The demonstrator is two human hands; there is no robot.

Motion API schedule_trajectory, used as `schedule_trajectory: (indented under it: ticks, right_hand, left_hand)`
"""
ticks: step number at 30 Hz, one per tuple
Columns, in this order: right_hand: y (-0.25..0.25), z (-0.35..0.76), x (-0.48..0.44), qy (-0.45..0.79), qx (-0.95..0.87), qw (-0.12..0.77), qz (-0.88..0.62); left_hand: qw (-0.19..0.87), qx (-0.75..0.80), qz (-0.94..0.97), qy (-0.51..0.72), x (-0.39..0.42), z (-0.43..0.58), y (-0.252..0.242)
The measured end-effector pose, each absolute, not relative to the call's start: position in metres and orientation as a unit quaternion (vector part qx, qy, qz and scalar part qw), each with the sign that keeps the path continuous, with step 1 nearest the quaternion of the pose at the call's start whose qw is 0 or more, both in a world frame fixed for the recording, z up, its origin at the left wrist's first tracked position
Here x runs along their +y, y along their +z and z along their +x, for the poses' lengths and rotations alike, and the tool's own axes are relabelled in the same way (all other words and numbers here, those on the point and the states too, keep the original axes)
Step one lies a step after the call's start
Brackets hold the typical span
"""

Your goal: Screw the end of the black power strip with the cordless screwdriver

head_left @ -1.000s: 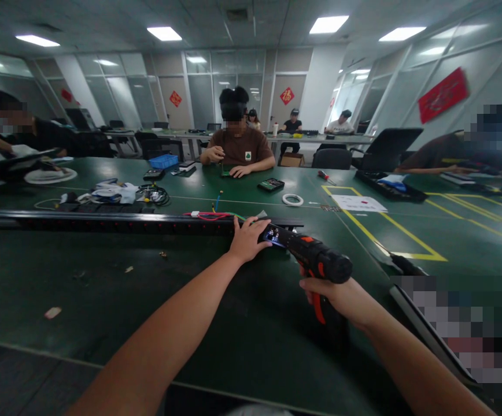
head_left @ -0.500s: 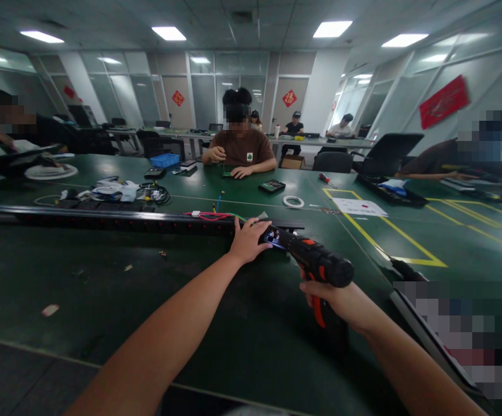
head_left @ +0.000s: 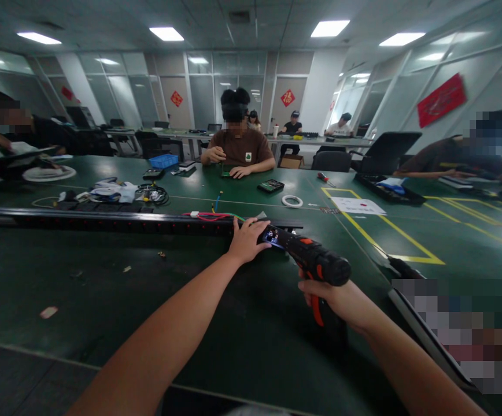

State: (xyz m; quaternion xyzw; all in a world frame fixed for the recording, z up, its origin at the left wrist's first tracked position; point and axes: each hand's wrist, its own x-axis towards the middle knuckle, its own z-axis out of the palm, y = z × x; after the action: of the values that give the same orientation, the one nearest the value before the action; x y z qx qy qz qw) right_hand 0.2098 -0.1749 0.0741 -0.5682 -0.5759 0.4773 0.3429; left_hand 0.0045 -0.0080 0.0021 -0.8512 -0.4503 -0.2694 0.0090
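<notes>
Black-and-orange power drill (head_left: pixel 318 263) at the right end of a long black rail (head_left: pixel 103 222), nose pointing up-left at the rail; small lit patch by the nose, bit contact too small to tell. Right hand (head_left: pixel 335 300) wrapped round the drill grip. Left hand (head_left: pixel 247 240) flat on the rail near that end, fingers spread wide, thumb out toward the drill nose. Red wires (head_left: pixel 211 216) on the rail just left of left hand. Rail lies across green tabletop (head_left: pixel 147 312). Beyond rail: white ring (head_left: pixel 292 201), white sheet (head_left: pixel 357 205) partly over yellow tape outline (head_left: pixel 416 240), red-handled screwdriver (head_left: pixel 323 176), black tray (head_left: pixel 390 189) to the right. Left side: cable bundle (head_left: pixel 155 195), blue basket (head_left: pixel 163 161) farther back. Across: co-worker in brown shirt (head_left: pixel 257 149), seated, one hand on a green board (head_left: pixel 225 174).
</notes>
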Motion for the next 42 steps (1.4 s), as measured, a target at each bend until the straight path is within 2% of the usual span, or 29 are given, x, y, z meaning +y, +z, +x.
schedule_trajectory:
  ticks: [42]
  right_hand:
    - [0.0727,0.2097,-0.1743,0.486,-0.565,0.351,-0.568]
  left_hand:
    - [0.002,-0.445,-0.853,-0.271,-0.0087,0.0051,0.0031]
